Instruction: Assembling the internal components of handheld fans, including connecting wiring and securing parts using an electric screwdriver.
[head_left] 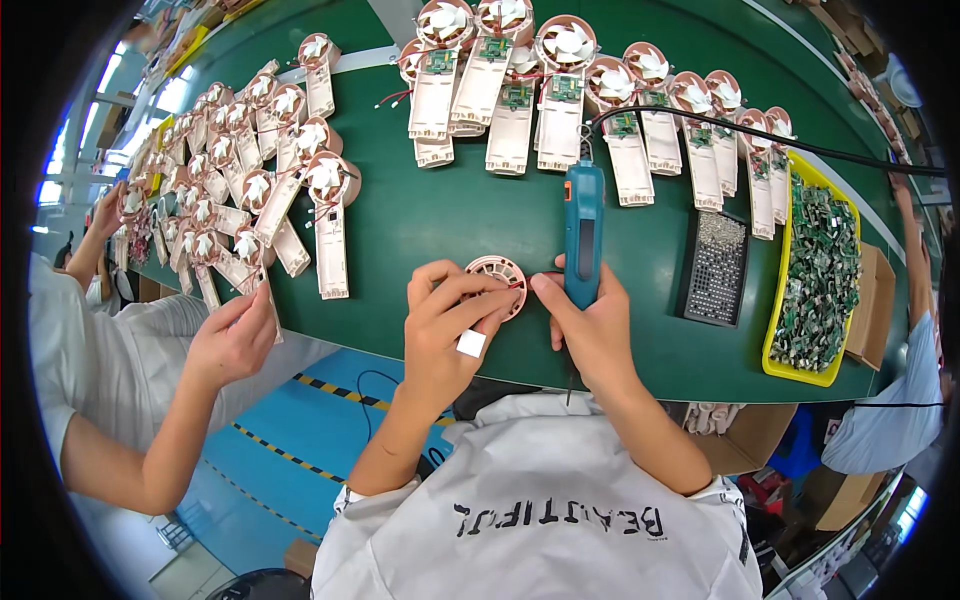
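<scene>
I see the green tabletop filling most of the view, curved by the lens. Upper centre to right: a row of white handheld fan bodies with pinkish round heads, circuit boards showing. Upper left: a second heap of fan bodies, a co-worker's hand just below it. Far right: a yellow tray heaped with small green boards, and beside it a black tray of screws. Centre: a teal electric screwdriver on a black cable — my right hand is wrapped round its lower end, grip pressed shut on it. Smallest item: a round pink fan grille at the near edge of the tabletop — my left hand pinches it, fingers curled over its left side, the screwdriver just to its right.
</scene>
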